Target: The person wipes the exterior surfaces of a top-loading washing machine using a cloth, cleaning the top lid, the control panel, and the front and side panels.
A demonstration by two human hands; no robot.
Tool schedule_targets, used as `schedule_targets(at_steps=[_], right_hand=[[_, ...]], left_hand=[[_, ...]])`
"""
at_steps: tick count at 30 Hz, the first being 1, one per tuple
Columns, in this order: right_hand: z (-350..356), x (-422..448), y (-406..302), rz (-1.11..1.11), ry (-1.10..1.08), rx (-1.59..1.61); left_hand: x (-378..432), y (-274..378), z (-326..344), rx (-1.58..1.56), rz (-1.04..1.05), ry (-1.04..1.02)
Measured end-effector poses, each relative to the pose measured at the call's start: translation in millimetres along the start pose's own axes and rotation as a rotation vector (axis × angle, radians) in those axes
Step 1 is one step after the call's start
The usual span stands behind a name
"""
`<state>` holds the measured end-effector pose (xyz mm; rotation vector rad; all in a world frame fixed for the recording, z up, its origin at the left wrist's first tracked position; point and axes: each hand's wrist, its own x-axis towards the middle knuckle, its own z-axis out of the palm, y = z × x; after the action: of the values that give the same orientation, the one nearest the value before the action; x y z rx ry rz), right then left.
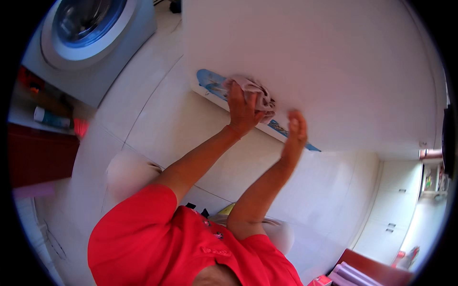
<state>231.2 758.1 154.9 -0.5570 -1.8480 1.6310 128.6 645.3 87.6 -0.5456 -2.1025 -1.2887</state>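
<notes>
My left hand (243, 109) presses a crumpled pale pink cloth (256, 91) onto the face of a large white panel (315, 64), probably an appliance. Under the cloth runs a blue decorative strip (212, 81) with printed writing, partly hidden by cloth and hand. To the right, my right hand (297, 128) is empty and slightly blurred, raised in front of the panel near the strip's lower right end. Its fingers are extended and close together; whether they touch the panel I cannot tell.
A front-loading washing machine (103, 59) stands at upper left on the pale tiled floor (150, 107). Left of me are a dark red wooden piece (43, 153) and a white-and-teal container (52, 117). White cabinets (390, 200) line the right. Lilac items (352, 275) lie at lower right.
</notes>
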Motion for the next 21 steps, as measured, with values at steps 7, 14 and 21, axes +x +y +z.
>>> schedule_targets(at_steps=[7, 14, 21], right_hand=[[-4.8, -15.6, -62.8, -0.058, 0.162, 0.031], [22.3, -19.7, -77.5, -0.066, 0.151, 0.088], [27.0, -19.6, -102.4, -0.107, 0.133, 0.212]], left_hand=[[4.8, -33.2, -6.0, 0.137, 0.083, -0.009], [60.9, -107.1, -44.9, 0.001, -0.249, 0.404], [-11.1, -35.6, -11.3, -0.238, -0.157, 0.022]])
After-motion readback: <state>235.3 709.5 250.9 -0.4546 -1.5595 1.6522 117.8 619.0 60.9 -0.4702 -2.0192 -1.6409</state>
